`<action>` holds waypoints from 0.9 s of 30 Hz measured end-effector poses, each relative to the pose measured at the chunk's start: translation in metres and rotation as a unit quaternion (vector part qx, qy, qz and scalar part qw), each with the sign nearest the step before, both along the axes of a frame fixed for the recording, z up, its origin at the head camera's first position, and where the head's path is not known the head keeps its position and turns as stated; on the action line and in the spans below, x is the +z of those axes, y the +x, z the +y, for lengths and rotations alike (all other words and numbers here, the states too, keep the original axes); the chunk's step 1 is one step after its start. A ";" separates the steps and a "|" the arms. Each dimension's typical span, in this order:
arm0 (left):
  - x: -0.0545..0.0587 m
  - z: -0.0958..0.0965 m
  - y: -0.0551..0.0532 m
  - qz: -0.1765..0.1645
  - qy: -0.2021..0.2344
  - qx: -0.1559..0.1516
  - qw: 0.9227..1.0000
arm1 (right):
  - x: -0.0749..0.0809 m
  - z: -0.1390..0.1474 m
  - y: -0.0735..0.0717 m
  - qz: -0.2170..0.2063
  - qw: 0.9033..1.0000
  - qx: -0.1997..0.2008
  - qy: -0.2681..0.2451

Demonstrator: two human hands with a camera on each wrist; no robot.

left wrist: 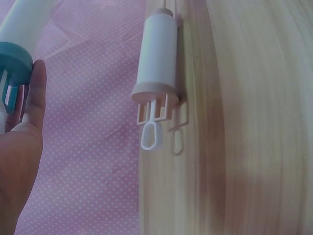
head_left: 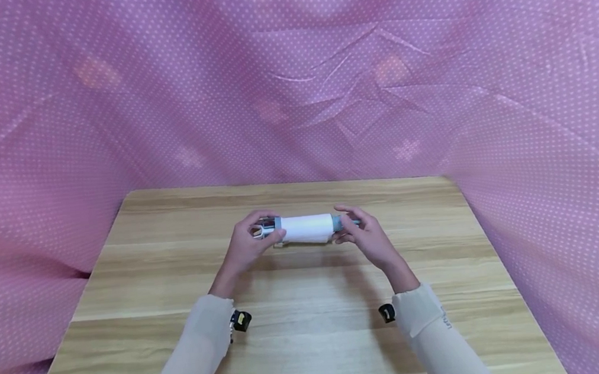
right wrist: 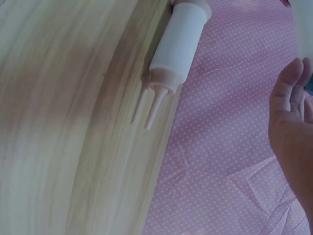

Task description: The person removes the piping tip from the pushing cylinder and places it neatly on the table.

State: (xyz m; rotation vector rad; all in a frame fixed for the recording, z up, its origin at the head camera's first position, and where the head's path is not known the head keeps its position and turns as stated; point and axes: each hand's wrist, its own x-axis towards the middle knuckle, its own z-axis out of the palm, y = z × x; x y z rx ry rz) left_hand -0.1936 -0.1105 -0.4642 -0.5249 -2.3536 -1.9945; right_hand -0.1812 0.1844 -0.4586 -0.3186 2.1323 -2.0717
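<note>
A white-barrelled icing syringe (head_left: 307, 228) with teal ends is held level above the far part of the table. My left hand (head_left: 245, 239) grips its teal collar, thumb in front and fingers behind, around the white plunger end. At the nozzle end my right hand (head_left: 369, 235) holds the other teal cap between thumb and fingers. A second icing syringe (left wrist: 157, 54), white with beige ends, lies on the table close to the far edge. Its looped white plunger handle (left wrist: 152, 136) shows in the left wrist view, its tapered nozzle (right wrist: 156, 107) in the right. The held syringe mostly covers it in the head view.
A wood-grain table (head_left: 312, 334) spreads beneath both arms. Pink dotted cloth (head_left: 291, 92) hangs behind and along both sides of it. Each wrist wears a small black camera, one (head_left: 242, 321) on the left and one (head_left: 387, 313) on the right.
</note>
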 end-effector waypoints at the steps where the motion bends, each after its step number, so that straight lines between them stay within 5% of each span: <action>1: 0.001 0.000 0.000 0.001 0.002 -0.001 1.000 | 0.000 0.000 0.000 -0.004 1.000 -0.001 -0.003; 15: 0.001 0.003 0.001 0.036 -0.001 0.010 0.999 | 0.004 0.000 0.000 0.003 0.999 0.001 0.040; 27: 0.003 0.000 0.001 0.007 0.003 0.017 1.000 | 0.010 0.003 0.001 0.023 0.999 0.027 0.013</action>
